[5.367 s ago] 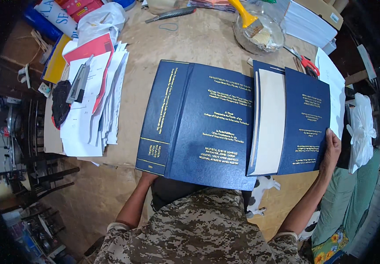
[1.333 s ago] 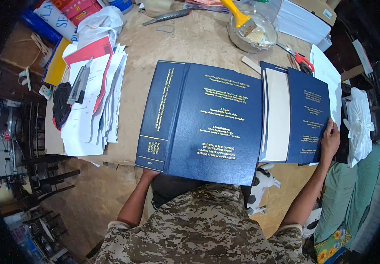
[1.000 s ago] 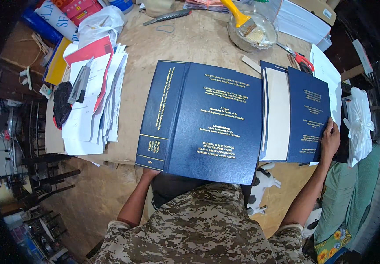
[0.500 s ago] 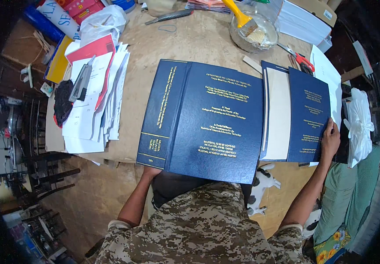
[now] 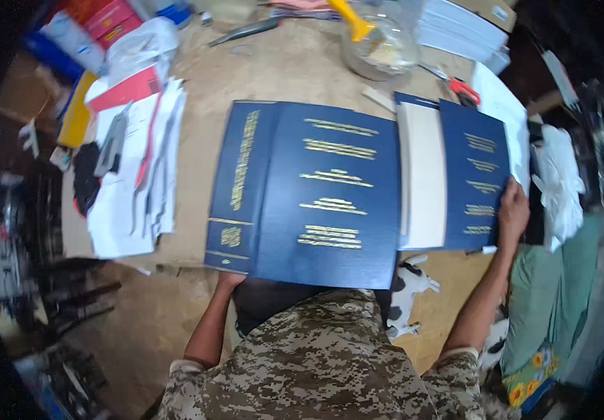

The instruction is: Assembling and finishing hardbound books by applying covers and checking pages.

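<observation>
Cover of dark blue board with gold lettering lies opened flat on the brown table, its lower edge overhanging toward the body; the left hand sits under that near-left corner, fingers mostly hidden, so how far they are spread I cannot tell; the right hand is curled over the outer edge of a blue book just beside the cover, its pale page block showing; beyond the right hand a clear glass bowl holds a yellow-handled brush; paper stack lies past the left hand.
</observation>
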{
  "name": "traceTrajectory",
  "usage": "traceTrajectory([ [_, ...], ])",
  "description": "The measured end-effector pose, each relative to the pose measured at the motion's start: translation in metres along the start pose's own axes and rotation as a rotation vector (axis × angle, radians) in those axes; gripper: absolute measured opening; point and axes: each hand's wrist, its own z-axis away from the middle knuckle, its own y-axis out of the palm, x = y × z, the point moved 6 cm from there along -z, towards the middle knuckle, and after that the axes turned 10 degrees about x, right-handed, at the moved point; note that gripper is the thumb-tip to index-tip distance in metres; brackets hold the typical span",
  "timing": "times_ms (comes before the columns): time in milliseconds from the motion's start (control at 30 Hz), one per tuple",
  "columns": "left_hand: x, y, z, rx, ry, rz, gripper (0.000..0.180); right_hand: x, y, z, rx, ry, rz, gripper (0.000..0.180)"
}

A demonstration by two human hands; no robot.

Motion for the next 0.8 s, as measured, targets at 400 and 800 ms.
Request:
traceTrajectory([
  [400, -0.089, 0.006, 0.0, 0.077, -0.273, -0.552, 0.066, 0.022, -0.048, 0.014, -0.138, -0.124, -0.139, 0.034],
  [800, -0.152, 0.021, 0.016, -0.07, -0.239, -0.293, 0.084, 0.052, -0.106, 0.065, -0.192, -0.257, -0.18, 0.031],
])
